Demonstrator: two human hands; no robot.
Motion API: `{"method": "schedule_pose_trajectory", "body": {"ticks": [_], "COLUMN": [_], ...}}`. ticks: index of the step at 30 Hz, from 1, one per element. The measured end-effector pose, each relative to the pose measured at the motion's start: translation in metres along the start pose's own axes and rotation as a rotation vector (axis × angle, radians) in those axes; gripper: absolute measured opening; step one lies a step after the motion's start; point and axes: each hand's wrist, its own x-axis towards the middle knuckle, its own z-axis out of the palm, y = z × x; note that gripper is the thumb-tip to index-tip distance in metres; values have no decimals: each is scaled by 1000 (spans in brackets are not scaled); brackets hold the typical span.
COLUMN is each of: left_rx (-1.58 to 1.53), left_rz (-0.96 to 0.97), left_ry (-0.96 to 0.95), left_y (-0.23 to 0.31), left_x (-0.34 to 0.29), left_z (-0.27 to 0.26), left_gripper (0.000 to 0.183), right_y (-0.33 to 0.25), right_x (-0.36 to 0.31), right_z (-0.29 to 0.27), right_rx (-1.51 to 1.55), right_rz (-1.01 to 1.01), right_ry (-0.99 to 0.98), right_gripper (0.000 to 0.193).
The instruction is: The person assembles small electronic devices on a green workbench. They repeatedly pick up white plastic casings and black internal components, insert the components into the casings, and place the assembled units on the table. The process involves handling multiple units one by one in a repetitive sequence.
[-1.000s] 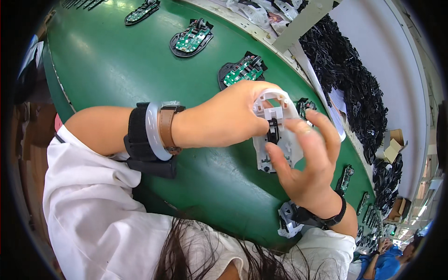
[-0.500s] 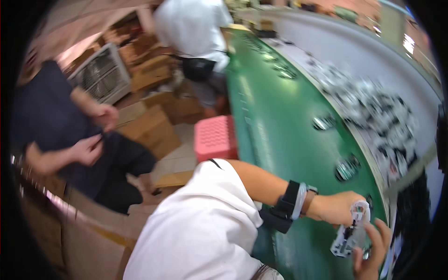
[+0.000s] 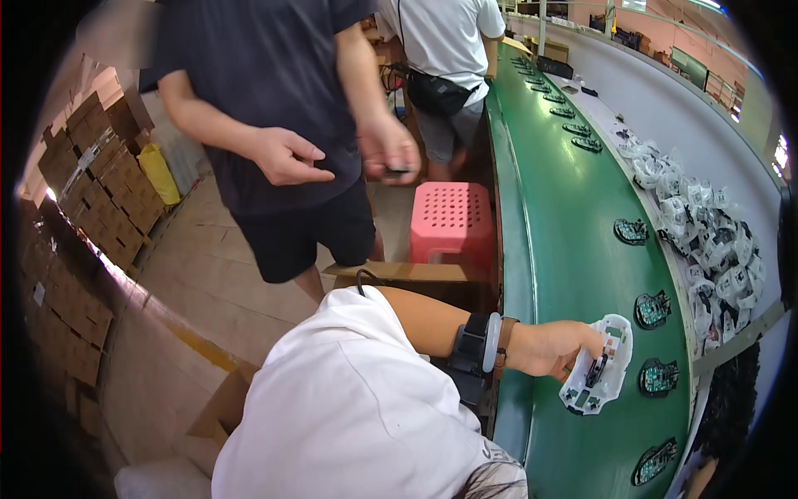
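My left hand (image 3: 555, 348), with a black band, a pale band and a brown strap at the wrist, grips a white plastic shell (image 3: 617, 358) over the green conveyor belt (image 3: 573, 274). The shell's hollow inside faces up, with cut-outs and a small black part near my fingertips. My right hand is out of view. Beside the shell, black half-housings with green circuit boards lie on the belt: one circuit-board assembly (image 3: 658, 377) is just right of it, another (image 3: 652, 310) farther up, and a third (image 3: 655, 461) nearer.
Many white and black shells in a heap (image 3: 723, 258) line the ledge right of the belt. Left of the belt are a pink stool (image 3: 451, 218) and an open cardboard box (image 3: 407, 273). A person in dark clothes (image 3: 274, 125) stands there; another in white (image 3: 445, 50) is farther along.
My left hand has moved up and left with the white shell. My right hand, formerly beside the shell, has left the view. The person in dark clothes now stands closer to the belt.
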Motion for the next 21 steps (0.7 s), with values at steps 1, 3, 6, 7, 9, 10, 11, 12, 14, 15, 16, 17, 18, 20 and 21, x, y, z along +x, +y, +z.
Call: {"method": "schedule_pose_trajectory", "body": {"ticks": [1,3,6,7,9,10,11,12,14,15,16,17,18,20,21], "left_rx": [-72,-175,-235,-269,-241,-212,-184,-184,-164,-148,-145,-139,-133,-119,-108], "left_rz": [-12,7,-6,-25,-93,-107,-118,-131,-168,-170,-177,-179,-181,-190,-196], "left_ry": [-21,-57,-163,-183,-114,-93,-71,-84,-146,-190,-164,-136,-112,-59,-20], "left_y": [-2,-8,-13,-16,-12,-11,-12,-13,-10,-11,-14,-16,-18,-24,-26], "left_x": [-4,-4,-1,-5,-20,-21,-21,-21,-18,-16,-14,-12,-10,-3,0], "left_z": [0,-5,-9,-13,-12,-12,-13,-12,-13,-16,-16,-15,-15,-15,-15], "left_gripper": [25,24,25,27,31,32,33,34,35,35,35,35,35,34,34], "right_y": [7,40,112,110,59,46,34,18,-4,-16,-30,-47,-65,-92,-111], "right_x": [11,23,31,33,24,21,16,10,-5,-9,-13,-17,-24,-34,-38], "right_z": [14,38,58,62,52,38,22,4,-29,-39,-48,-58,-70,-88,-95], "right_rx": [66,213,438,460,469,434,399,364,323,329,337,405,470,632,720], "right_rz": [-5,3,-2,-14,-93,-97,-105,-67,-7,4,8,-6,-18,-27,-41], "right_ry": [17,66,145,169,338,326,312,301,313,329,344,360,378,337,202], "right_gripper": [25,24,26,27,30,29,28,25,21,20,18,17,17,14,15]}}
